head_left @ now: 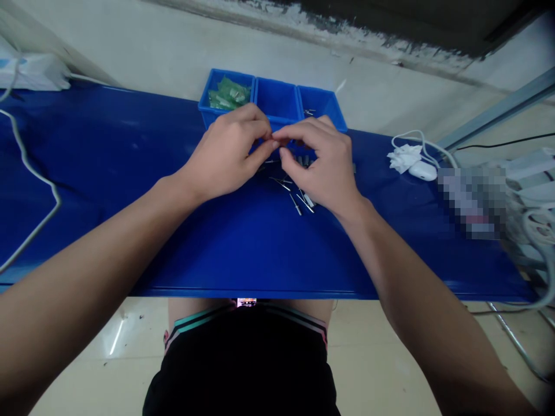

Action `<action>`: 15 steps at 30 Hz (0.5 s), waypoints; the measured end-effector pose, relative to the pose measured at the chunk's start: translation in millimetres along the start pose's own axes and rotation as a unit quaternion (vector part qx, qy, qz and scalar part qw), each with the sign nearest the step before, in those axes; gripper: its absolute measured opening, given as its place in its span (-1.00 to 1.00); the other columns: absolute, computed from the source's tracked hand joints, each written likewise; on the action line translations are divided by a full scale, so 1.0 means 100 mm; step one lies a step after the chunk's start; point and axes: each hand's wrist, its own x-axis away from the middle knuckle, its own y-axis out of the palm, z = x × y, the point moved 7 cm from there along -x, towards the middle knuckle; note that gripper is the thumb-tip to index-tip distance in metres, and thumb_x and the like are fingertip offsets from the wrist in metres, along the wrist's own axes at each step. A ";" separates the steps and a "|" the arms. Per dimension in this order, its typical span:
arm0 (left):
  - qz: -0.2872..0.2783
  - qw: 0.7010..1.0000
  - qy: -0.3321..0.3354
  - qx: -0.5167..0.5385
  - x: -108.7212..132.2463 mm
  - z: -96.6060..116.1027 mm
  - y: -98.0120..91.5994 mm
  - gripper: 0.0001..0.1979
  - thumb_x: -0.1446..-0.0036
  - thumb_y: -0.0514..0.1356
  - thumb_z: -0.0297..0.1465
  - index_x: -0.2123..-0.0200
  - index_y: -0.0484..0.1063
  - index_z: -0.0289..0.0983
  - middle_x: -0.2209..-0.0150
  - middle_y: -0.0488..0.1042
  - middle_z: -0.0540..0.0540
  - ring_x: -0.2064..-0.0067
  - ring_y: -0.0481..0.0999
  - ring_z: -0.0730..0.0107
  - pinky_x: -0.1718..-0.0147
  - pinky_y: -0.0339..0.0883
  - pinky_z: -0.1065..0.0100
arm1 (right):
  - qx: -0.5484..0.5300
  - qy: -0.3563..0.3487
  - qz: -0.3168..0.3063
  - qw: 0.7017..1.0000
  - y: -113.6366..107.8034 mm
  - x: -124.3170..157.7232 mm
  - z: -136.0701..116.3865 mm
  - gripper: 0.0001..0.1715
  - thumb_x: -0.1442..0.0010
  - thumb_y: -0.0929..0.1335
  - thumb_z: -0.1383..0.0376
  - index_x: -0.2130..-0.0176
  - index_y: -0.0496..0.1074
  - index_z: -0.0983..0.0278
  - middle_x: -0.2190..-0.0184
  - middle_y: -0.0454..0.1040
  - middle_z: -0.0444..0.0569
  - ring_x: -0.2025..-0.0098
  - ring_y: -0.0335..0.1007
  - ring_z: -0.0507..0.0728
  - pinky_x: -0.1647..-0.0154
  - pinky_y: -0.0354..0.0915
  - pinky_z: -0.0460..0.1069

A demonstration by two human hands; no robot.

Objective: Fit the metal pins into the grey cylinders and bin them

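Note:
My left hand [228, 153] and my right hand [323, 162] meet over the blue table, fingertips pinched together at one spot. Whatever sits between the fingertips is too small and too covered to make out. Below and behind my right hand lie several thin metal pins [295, 204], some with a thicker sleeve, looking like blind rivets. Small grey pieces [309, 200] lie among them, partly hidden by my right hand. Just beyond my hands stand three joined blue bins: the left bin [208, 115] holds green plastic packets [229, 93], and the right bin [336, 115] has a few metal pins.
The middle bin [277, 98] stands against the wall. At the right are a white earbud case [422, 170], crumpled tissue [404, 158], cables and a blurred-out item [472, 202]. A white cable [54, 190] crosses the table's left side, near a white package [34, 72].

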 end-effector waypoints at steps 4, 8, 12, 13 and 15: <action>0.011 1.000 0.009 -0.002 0.00 0.01 0.00 -0.79 -0.42 0.12 -0.31 0.26 0.50 -0.21 0.05 0.58 -0.19 0.01 0.58 0.09 -0.03 0.45 0.10 | 0.017 -0.023 -0.007 1.000 0.05 0.03 0.03 -0.73 -0.38 0.36 0.29 -0.03 0.54 0.01 0.07 0.63 -0.03 -0.01 0.53 0.30 -0.11 0.49 0.29; 0.021 1.000 0.021 0.003 0.00 0.04 -0.02 -0.76 -0.43 0.15 -0.28 0.28 0.50 -0.23 0.09 0.59 -0.18 0.02 0.58 0.11 -0.02 0.44 0.12 | 0.005 -0.019 -0.012 1.000 0.06 0.03 0.05 -0.72 -0.41 0.34 0.25 -0.08 0.50 0.02 0.06 0.62 -0.05 0.07 0.56 0.25 -0.03 0.53 0.25; 0.005 1.000 0.004 -0.016 0.00 0.01 -0.03 -0.68 -0.46 0.09 -0.18 0.22 0.53 -0.24 0.09 0.57 -0.21 -0.01 0.56 0.07 -0.04 0.42 0.11 | -0.031 0.021 0.025 0.999 -0.04 -0.03 0.13 -0.77 -0.43 0.35 0.13 -0.03 0.54 0.01 0.11 0.62 -0.04 0.14 0.57 0.21 0.08 0.54 0.18; -0.012 1.000 -0.008 -0.027 0.00 -0.01 -0.02 -0.66 -0.46 0.08 -0.15 0.18 0.54 -0.23 0.07 0.57 -0.20 -0.02 0.56 0.06 -0.05 0.42 0.10 | -0.050 0.038 0.042 0.997 -0.08 -0.05 0.18 -0.78 -0.42 0.37 0.09 -0.01 0.55 0.01 0.12 0.63 -0.04 0.15 0.57 0.21 0.11 0.53 0.16; -0.061 0.996 -0.040 -0.052 0.03 -0.08 0.03 -0.65 -0.43 0.08 -0.10 0.11 0.54 -0.20 0.05 0.56 -0.18 -0.01 0.56 0.03 -0.03 0.43 0.09 | -0.102 0.076 0.077 0.989 -0.16 -0.08 0.32 -0.75 -0.37 0.41 -0.01 0.05 0.56 0.02 0.14 0.64 -0.05 0.17 0.58 0.21 0.15 0.52 0.15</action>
